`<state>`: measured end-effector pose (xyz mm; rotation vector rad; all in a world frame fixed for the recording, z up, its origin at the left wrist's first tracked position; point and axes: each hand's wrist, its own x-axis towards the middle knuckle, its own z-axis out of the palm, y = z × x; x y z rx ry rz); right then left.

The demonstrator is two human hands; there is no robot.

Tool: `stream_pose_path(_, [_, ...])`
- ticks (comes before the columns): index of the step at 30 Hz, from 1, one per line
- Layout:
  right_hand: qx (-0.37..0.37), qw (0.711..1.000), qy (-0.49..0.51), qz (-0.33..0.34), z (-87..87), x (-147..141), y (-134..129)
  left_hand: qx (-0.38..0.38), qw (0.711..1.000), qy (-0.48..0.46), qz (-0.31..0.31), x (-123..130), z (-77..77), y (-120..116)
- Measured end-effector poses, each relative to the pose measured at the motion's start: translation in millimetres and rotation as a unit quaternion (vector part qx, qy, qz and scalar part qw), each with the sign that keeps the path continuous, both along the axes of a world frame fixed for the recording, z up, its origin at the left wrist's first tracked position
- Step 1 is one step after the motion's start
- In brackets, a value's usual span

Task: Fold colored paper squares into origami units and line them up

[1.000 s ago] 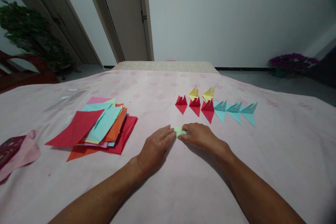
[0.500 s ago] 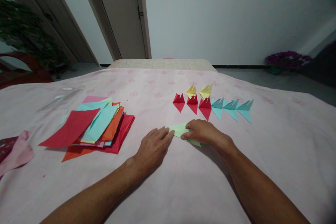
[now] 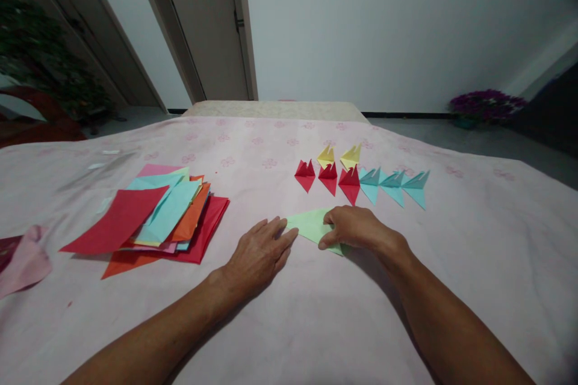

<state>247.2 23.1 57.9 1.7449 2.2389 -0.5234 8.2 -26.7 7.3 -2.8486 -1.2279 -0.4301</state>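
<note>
On a flower-printed tabletop (image 3: pixel 289 325), steadying green paper (image 3: pixel 309 224), pressing its tip under a flattened left hand (image 3: pixel 258 251) and gripping its wide end with the right hand (image 3: pixel 354 226), likely against slipping, short of folded figures (image 3: pixel 350 185), apparently leaving working room.

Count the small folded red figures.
3, side by side: the left one at the row's left end, the middle one beside it, the right one next to the blue figures.

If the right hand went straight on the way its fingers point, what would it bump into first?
Beyond the green paper it touches, the right hand would probably meet the left hand first, though depth is unclear.
</note>
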Motion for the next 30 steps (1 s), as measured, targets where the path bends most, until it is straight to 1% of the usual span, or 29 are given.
stream_pose_path(4, [0.0, 1.0, -0.021, 0.006, 2.9, 4.2, -1.0, -0.002, 1.0, 0.002, -0.011, -2.0, 2.1, -0.9])
stream_pose_path(6, [-0.015, 0.999, -0.039, 0.006, 10.9, 9.0, -2.7, -0.006, 1.0, 0.004, -0.014, -2.9, 2.8, -1.8])
stream_pose_path(8, [-0.022, 0.998, -0.059, -0.01, 25.3, 12.9, -7.8, -0.012, 1.0, 0.001, -0.013, -3.5, 2.8, -2.8])
stream_pose_path(9, [-0.003, 0.998, -0.064, -0.026, 33.8, 13.0, -11.9, -0.015, 1.0, -0.001, -0.013, -3.7, 2.6, -3.3])
stream_pose_path(10, [0.038, 0.996, -0.068, -0.05, 41.9, 11.3, -16.9, -0.017, 1.0, -0.004, -0.013, -3.7, 2.3, -3.6])
stream_pose_path(12, [0.166, 0.981, -0.053, -0.087, 52.3, 1.3, -28.8, -0.016, 1.0, -0.005, -0.013, -3.5, 1.9, -4.3])
stream_pose_path(13, [0.218, 0.971, -0.028, -0.091, 52.6, -6.4, -34.8, -0.015, 1.0, -0.003, -0.013, -3.3, 2.1, -4.6])
stream_pose_path(14, [0.248, 0.966, 0.008, -0.077, 48.9, -15.1, -40.4, -0.014, 1.0, 0.0, -0.012, -3.1, 2.4, -5.0])
stream_pose_path(15, [0.258, 0.964, 0.054, -0.034, 41.3, -23.8, -45.3, -0.013, 1.0, 0.004, -0.012, -3.0, 2.8, -5.4])
stream_pose_path(16, [0.258, 0.961, 0.1, 0.023, 30.5, -31.7, -49.4, -0.013, 1.0, 0.008, -0.014, -3.0, 3.1, -5.9])
stream_pose_path(17, [0.246, 0.958, 0.125, 0.08, 17.6, -38.2, -52.7, -0.011, 1.0, 0.011, -0.014, -3.2, 3.3, -6.5])
stream_pose_path(18, [0.23, 0.959, 0.126, 0.11, 3.9, -42.8, -55.3, -0.009, 1.0, 0.013, -0.015, -3.6, 3.1, -7.0])
stream_pose_path(20, [0.189, 0.971, 0.102, 0.107, -20.7, -46.1, -59.4, -0.003, 1.0, 0.014, -0.015, -5.0, 1.3, -7.9])
stream_pose_path(21, [0.176, 0.975, 0.091, 0.104, -30.0, -45.4, -61.2, -0.001, 1.0, 0.013, -0.015, -6.0, -0.1, -8.2])
stream_pose_path(23, [0.171, 0.977, 0.077, 0.104, -41.3, -41.4, -64.4, 0.003, 1.0, 0.014, -0.015, -8.8, -3.3, -8.5])
stream_pose_path(27, [0.195, 0.972, 0.078, 0.107, -47.1, -34.7, -68.1, 0.017, 0.999, 0.028, 0.008, -17.6, -7.3, -8.6])
stream_pose_path(30, [0.208, 0.969, 0.081, 0.106, -49.1, -34.9, -68.0, 0.016, 0.999, 0.036, 0.032, -28.1, -6.6, -11.0])
